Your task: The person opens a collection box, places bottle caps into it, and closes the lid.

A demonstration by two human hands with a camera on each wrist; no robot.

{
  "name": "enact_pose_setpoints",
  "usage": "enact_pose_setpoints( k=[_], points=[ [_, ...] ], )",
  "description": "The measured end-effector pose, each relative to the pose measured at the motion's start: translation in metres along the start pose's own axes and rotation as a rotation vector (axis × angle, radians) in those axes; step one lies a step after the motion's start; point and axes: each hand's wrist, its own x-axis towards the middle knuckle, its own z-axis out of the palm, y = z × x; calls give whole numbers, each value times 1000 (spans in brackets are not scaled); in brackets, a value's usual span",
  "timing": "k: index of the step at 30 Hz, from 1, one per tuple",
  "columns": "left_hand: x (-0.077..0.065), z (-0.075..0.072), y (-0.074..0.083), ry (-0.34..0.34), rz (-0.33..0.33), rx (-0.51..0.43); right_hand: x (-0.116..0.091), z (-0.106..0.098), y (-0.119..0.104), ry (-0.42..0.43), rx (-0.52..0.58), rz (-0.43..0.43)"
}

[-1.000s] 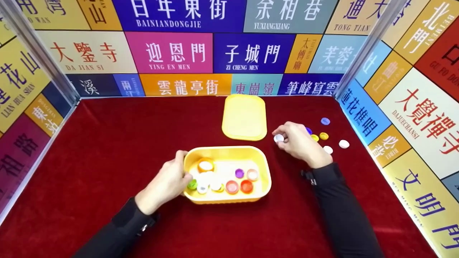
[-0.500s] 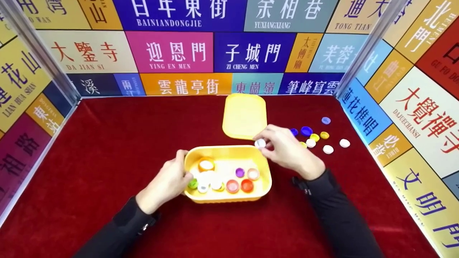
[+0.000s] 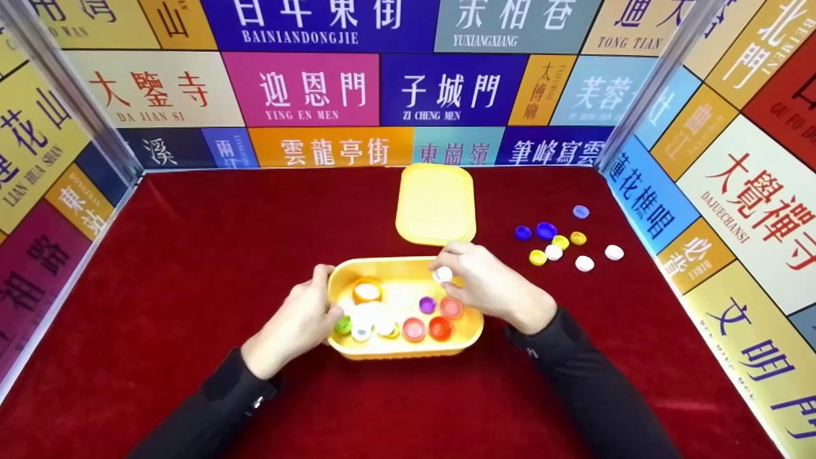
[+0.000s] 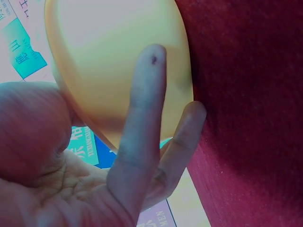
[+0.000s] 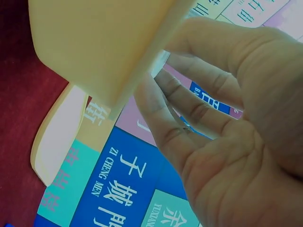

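Note:
A yellow plastic box [image 3: 468,341] stands on the red cloth with several bottle caps inside, among them a purple cap [image 3: 427,305], a red cap [image 3: 440,328] and a green cap [image 3: 343,324]. At its left end my left hand [image 3: 296,322] grips the wall, thumb over the rim; the left wrist view shows fingers [image 4: 147,94] against the outside of the box. My right hand [image 3: 494,284] pinches a white bottle cap [image 3: 442,275] over the right part of the box. In the right wrist view the box wall [image 5: 104,47] mostly hides that cap.
Behind the box lies a yellow lid [image 3: 436,204]. Several loose caps are scattered on the cloth to the right, including a dark blue cap [image 3: 546,231], a yellow cap [image 3: 537,257] and a white cap [image 3: 614,252]. Panels with printed characters [image 3: 303,92] wall the back and sides.
My right hand has carried the white cap left and toward me, from beside the loose caps to over the box. My left hand keeps its grip on the box.

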Motion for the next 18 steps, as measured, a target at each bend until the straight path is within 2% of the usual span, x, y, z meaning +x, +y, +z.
enact_pose_setpoints(
  k=[9, 18],
  points=[
    [1, -1, 2, -25, -34, -12, 0, 3, 0, -32, 14, 10],
    [0, 0, 2, -20, -26, -10, -1, 2, 1, -29, 39, 19]
  ],
)
